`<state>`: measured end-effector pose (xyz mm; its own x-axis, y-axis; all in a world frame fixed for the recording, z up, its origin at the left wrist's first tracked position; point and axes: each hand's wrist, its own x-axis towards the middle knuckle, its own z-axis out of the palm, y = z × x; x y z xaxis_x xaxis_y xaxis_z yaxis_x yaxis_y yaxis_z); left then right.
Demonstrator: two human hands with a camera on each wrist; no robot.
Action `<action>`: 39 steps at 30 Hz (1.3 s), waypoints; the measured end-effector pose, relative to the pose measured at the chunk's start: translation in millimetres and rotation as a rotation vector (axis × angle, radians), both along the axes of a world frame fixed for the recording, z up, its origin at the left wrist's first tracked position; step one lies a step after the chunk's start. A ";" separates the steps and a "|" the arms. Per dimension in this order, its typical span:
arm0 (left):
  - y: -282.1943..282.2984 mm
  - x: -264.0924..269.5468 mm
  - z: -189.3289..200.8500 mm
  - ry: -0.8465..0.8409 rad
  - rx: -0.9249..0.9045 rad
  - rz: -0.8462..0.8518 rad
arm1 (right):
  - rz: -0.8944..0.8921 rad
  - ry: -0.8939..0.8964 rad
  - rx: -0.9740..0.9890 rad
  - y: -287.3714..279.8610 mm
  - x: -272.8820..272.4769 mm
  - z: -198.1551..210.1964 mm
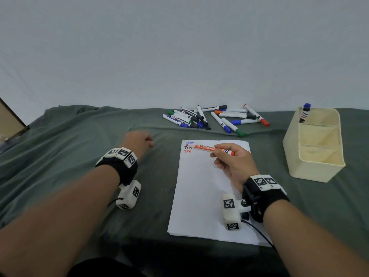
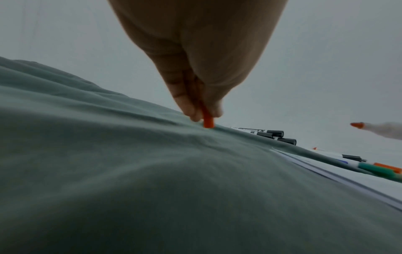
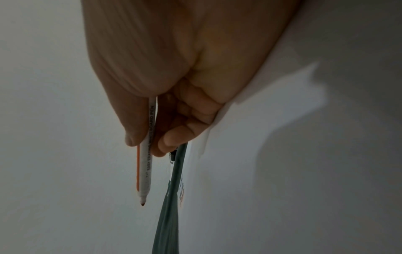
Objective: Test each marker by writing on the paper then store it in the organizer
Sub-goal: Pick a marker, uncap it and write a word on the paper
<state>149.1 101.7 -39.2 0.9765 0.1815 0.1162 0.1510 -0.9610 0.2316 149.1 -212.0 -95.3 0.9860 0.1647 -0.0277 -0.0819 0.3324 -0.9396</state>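
My right hand [image 1: 225, 156] grips an uncapped red whiteboard marker [image 1: 207, 148] over the top of the white paper [image 1: 203, 196], tip pointing left near three small "Test" words in blue, black and red [image 1: 188, 147]. In the right wrist view the marker [image 3: 146, 165] runs down from my fingers with its tip bare. My left hand [image 1: 143, 139] rests on the green cloth left of the paper and pinches the marker's red cap [image 2: 207, 120]. A cream organizer [image 1: 315, 144] stands at the right, with one blue marker [image 1: 305, 112] upright in its far compartment.
A loose pile of several markers [image 1: 211, 118] lies on the green cloth [image 1: 69, 156] beyond the paper, by the white wall. A brown board edge [image 1: 10, 120] shows at the far left. Wrist camera units hang under both wrists.
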 end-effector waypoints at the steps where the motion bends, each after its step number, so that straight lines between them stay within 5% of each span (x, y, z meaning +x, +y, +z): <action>1: -5.0 -0.3 1.2 -0.036 -0.101 -0.028 | 0.002 0.000 0.000 0.0 0.0 -0.2; 8: -46.8 -6.8 8.3 -0.115 -0.449 -0.265 | 0.011 -0.004 0.022 -0.6 -0.2 -0.1; 39: -105.5 5.2 5.4 -0.076 -0.285 -0.307 | -0.084 0.000 0.032 -2.4 -3.2 5.7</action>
